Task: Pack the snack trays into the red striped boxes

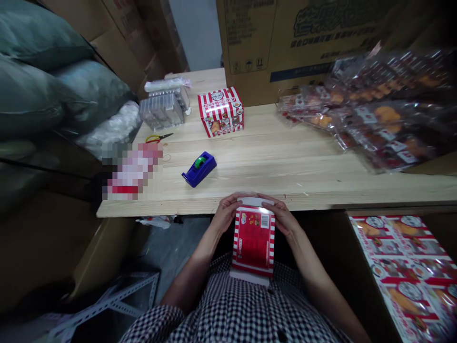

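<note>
Red carton (253, 240), pinched by left hand (227, 213) and right hand (281, 214); likely light, easily creased, best held along its white flap (255, 202).

Your left hand (227, 213) and right hand (280, 213) grip the white top flap (254, 202) of a red carton (253, 243) at the near edge of your table (250, 171); beyond lie a blue tape dispenser (202, 172), scissors (153, 139), a striped box (222, 113) and heaped clear packets (387, 119)

checked top (228, 312): black-and-white, small squares | left sleeve (153, 325): matching checks | fingers (233, 206): bare
</note>
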`<state>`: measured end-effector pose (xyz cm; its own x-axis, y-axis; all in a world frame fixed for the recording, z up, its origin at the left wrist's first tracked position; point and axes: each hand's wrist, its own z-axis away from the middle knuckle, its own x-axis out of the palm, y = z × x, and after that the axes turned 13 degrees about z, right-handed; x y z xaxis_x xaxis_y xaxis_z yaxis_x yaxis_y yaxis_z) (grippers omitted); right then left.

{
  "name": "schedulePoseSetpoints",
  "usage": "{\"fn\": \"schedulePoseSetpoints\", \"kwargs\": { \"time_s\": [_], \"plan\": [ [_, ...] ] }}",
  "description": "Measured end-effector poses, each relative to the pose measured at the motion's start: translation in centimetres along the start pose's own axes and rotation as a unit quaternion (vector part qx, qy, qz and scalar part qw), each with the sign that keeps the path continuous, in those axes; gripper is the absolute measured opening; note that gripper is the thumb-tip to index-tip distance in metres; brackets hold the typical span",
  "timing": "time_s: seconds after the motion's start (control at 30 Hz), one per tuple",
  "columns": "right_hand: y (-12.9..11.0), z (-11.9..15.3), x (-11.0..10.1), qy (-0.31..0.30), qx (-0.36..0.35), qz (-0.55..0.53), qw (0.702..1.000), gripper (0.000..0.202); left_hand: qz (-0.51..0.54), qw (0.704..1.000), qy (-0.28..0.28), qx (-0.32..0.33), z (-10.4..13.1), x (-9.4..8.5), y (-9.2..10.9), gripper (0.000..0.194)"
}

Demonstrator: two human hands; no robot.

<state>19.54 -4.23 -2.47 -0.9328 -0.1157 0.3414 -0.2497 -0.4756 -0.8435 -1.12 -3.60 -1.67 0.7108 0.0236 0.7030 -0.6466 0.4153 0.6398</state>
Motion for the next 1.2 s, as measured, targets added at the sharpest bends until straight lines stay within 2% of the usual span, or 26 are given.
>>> {"fn": "schedulePoseSetpoints", "kwargs": {
  "time_s": [0.17,0.27,0.33,0.4,0.53,0.63,0.7,0.77,0.83,0.97,1.2],
  "plan": [
    [0.6,0.2,0.1,0.020,-0.071,0.047,0.996,0.026,-0.005,1.000,-0.003,0.009,0.0,-0.2,-0.4,0.019],
    [0.0,0.8,-0.5,-0.020,-0.090,0.063,0.994,0.020,-0.006,1.000,-0.006,0.022,0.2,-0.4,-0.5,0.009],
    [-0.5,1.1,-0.9,-0.059,-0.097,0.074,0.991,0.020,-0.016,1.000,-0.012,0.024,0.4,-0.5,-0.3,0.009],
    [-0.7,1.3,-1.2,-0.067,-0.100,0.091,0.988,0.019,-0.037,0.999,-0.023,0.022,0.7,-0.7,0.0,0.014],
    [-0.4,1.3,-1.5,-0.029,-0.092,0.123,0.988,0.016,-0.090,0.994,-0.066,0.017,1.0,-1.0,0.5,0.026],
    [-0.3,1.3,-1.7,-0.032,-0.088,0.114,0.989,0.016,-0.169,0.984,-0.060,0.020,0.8,-1.1,0.7,0.028],
    [-0.6,1.3,-1.8,-0.044,-0.081,0.104,0.990,0.024,-0.200,0.978,-0.064,0.020,0.4,-1.0,1.0,0.027],
    [-1.1,1.3,-2.0,-0.055,-0.077,0.112,0.989,0.037,-0.205,0.975,-0.084,0.012,0.0,-0.7,1.4,0.035],
    [-1.6,1.1,-2.1,-0.066,-0.071,0.135,0.986,0.039,-0.221,0.970,-0.104,-0.008,-0.5,-0.3,2.0,0.042],
    [-2.0,0.6,-2.2,-0.088,-0.035,0.142,0.985,0.031,-0.271,0.954,-0.116,-0.045,-1.2,0.2,2.9,0.039],
    [-1.7,0.1,-2.5,-0.055,-0.009,0.134,0.989,0.028,-0.278,0.954,-0.110,-0.042,-2.1,0.1,2.3,0.035]
  ]
}}
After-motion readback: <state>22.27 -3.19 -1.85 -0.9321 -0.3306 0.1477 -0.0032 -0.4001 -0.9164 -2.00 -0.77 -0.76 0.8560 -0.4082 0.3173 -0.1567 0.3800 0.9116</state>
